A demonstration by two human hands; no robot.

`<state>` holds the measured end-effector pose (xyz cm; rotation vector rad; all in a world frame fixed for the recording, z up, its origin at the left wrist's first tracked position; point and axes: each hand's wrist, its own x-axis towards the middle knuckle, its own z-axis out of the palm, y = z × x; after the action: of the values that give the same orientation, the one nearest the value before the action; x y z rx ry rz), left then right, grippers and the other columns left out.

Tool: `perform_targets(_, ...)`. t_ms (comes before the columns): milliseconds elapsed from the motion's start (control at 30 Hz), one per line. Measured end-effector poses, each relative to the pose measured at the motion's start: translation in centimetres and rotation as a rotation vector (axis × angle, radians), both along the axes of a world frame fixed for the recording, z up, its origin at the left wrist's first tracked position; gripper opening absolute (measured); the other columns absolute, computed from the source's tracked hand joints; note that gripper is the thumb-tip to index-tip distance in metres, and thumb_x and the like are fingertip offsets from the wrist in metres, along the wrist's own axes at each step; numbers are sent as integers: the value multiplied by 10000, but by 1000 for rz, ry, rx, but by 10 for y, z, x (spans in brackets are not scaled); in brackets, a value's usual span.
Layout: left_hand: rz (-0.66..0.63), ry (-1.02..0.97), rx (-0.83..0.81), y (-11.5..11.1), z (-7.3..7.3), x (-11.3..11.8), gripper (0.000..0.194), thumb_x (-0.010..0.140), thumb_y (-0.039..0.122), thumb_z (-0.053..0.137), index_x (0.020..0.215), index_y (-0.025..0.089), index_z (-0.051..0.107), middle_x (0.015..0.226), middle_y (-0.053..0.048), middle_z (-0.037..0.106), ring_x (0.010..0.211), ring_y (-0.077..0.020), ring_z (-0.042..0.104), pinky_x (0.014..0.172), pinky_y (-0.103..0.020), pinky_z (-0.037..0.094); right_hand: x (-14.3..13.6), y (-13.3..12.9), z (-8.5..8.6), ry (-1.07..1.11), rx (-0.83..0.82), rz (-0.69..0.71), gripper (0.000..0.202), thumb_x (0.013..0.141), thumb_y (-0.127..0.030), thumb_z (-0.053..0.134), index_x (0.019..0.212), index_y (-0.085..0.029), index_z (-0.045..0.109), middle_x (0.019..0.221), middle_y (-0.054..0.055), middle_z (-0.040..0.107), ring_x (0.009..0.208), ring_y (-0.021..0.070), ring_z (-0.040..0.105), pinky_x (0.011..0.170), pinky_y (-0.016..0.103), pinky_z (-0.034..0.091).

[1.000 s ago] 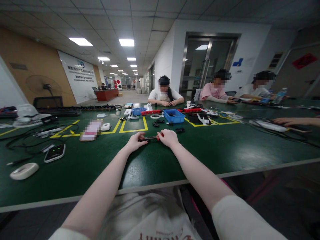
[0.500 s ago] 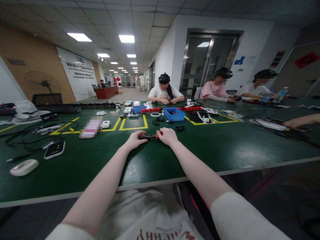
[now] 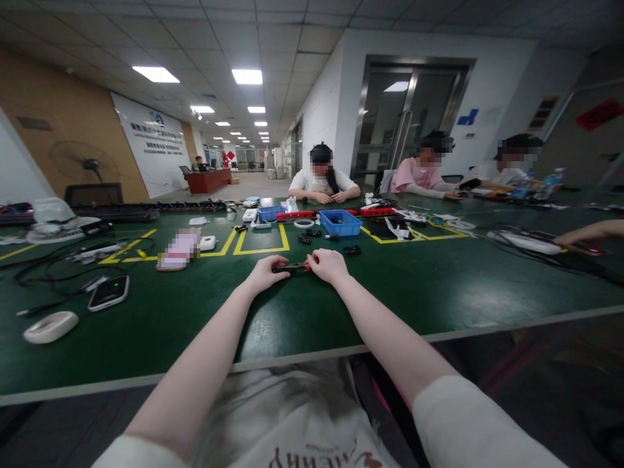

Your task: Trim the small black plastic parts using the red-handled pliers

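Above the green table (image 3: 414, 279), my left hand (image 3: 264, 275) and my right hand (image 3: 330, 265) are drawn close together. Between them lies a small dark tool with a red end (image 3: 295, 267), too small to name for certain. The fingers of my left hand are curled round its black end. My right hand pinches the red end, and most of that end is hidden by the fingers. Just beyond my hands are coiled black cables (image 3: 305, 239) and another black coil (image 3: 351, 250). A blue bin (image 3: 342, 229) stands behind them.
To the left lie a phone (image 3: 178, 250), a dark device with a green light (image 3: 109, 293), a white tape roll (image 3: 51, 327) and tangled cables. At far right, another person's hand (image 3: 587, 237) rests near a white power strip (image 3: 524, 243). Three people sit across the table.
My hands and the tool stay almost in place. The other person's hand at far right has shifted slightly. The view has drifted a little.
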<state>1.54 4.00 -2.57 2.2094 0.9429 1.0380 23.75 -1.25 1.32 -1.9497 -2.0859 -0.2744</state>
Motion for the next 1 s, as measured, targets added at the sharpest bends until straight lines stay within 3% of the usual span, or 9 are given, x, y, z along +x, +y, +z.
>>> perform_targets(500,-7,10,-4,-1,3,-1,355,720,256,786,1057,168,717,1016,-72,746,938,-245,696,909,-410,562,-2,-1,0,16,-9,2,298,967,-407,585,1146,-175,636,1147,76,656,977,196,646,860,417,550)
perform_targets(1000,-20,-34,-37,-2,0,0,434,713,282,786,1115,150,688,907,-54,716,852,-216,682,868,-385,562,2,0,-1,13,78,-15,300,974,-444,554,1028,-167,655,1062,60,671,977,197,637,902,433,509)
